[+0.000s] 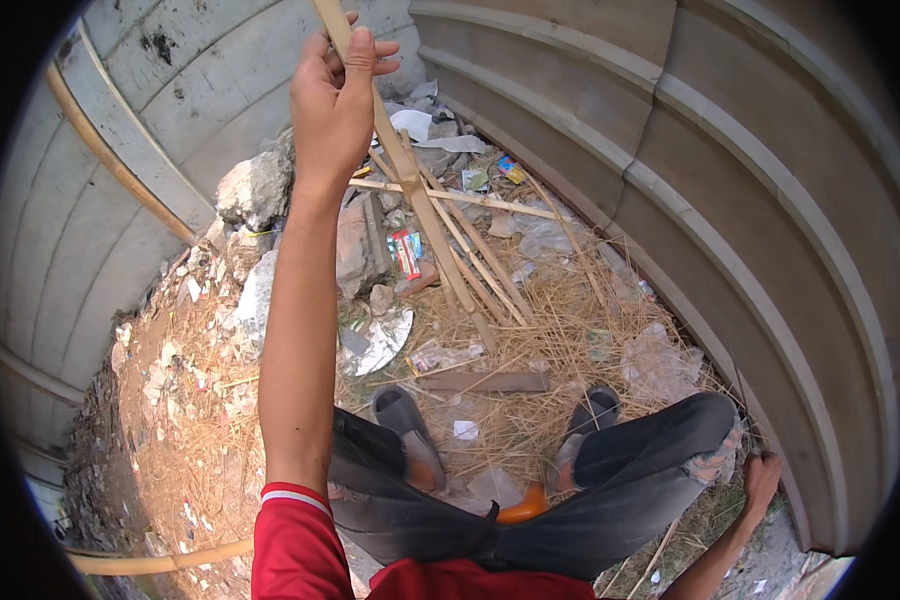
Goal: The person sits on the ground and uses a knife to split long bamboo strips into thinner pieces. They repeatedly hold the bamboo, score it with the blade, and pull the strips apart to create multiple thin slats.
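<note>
My left hand (pixel 338 105) reaches far forward and grips a long split bamboo strip (pixel 432 225) near its upper part, thumb on the near face and fingers behind. The strip slants down to the straw-covered ground between my feet, and its top end leaves the view. Several thinner bamboo strips (pixel 480 255) lie beneath and beside it, one of them crosswise. Low on the right, beside my knee and the metal wall, my right hand (pixel 762 475) is closed with its knuckles up. A thin dark line rises near it; what the fingers hold is too small to make out.
Ribbed metal sheeting (pixel 750 200) curves along the right, a grey panel wall (pixel 130 200) along the left. Rocks (pixel 257 188), a concrete block (pixel 362 245), wrappers and plastic litter the ground. A flat brown piece (pixel 485 382) lies between my sandals; something orange (pixel 523 507) is below me.
</note>
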Available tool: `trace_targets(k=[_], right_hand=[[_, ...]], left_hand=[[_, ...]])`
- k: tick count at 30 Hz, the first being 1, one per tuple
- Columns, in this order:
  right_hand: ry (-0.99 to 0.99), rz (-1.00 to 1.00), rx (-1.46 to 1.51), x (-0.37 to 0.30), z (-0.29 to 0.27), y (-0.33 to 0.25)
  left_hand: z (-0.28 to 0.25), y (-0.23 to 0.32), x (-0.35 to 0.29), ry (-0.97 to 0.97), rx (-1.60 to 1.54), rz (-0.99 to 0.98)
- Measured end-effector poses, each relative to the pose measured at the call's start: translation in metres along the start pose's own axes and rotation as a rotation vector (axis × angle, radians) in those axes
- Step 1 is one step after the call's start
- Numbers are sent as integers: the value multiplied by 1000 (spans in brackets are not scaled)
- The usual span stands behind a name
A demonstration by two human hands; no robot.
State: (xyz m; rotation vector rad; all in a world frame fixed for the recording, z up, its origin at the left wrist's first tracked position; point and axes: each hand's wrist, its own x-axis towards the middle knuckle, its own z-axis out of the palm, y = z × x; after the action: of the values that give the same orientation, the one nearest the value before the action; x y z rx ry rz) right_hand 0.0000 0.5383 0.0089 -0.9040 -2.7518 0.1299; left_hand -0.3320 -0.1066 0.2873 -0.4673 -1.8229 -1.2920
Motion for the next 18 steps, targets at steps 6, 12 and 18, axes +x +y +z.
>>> trace_targets(k=[6, 12, 18], right_hand=[[88, 56, 1042, -2, -159, -165], [-75, -205, 1709, -77, -183, -326], [-728, -526, 1435, -142, -130, -392]], left_hand=[[24, 30, 50, 173, -763, 153], [23, 34, 51, 204, -476, -91], [36, 48, 40, 176, -563, -61]])
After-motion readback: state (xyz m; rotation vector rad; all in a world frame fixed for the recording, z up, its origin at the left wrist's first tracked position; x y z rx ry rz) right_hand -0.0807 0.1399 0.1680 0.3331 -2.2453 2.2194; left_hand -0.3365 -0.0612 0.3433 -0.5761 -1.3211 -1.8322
